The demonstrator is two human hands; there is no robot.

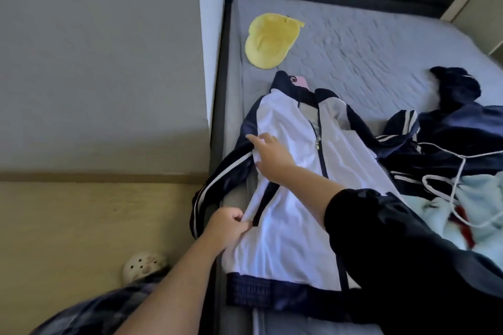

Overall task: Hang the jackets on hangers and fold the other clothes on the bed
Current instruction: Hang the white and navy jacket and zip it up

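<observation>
A white zip jacket (pixel 294 207) with navy collar, hem and striped sleeves lies flat, front up, along the left side of the grey bed (pixel 367 43). My left hand (pixel 227 227) pinches the jacket's left side seam near the bed edge. My right hand (pixel 270 153) rests on the white chest panel by the left armhole, fingers straight. A dark garment hangs over my right forearm. One navy sleeve (pixel 217 185) trails off the mattress edge. Another navy striped garment (pixel 446 139) is heaped at the right.
A yellow cap (pixel 268 41) lies near the headboard. A pink phone (pixel 300 81) peeks from behind the collar. A white cord (pixel 460 168) and pale blue cloth (pixel 479 209) sit at right. A pale clog (pixel 144 264) is on the wooden floor.
</observation>
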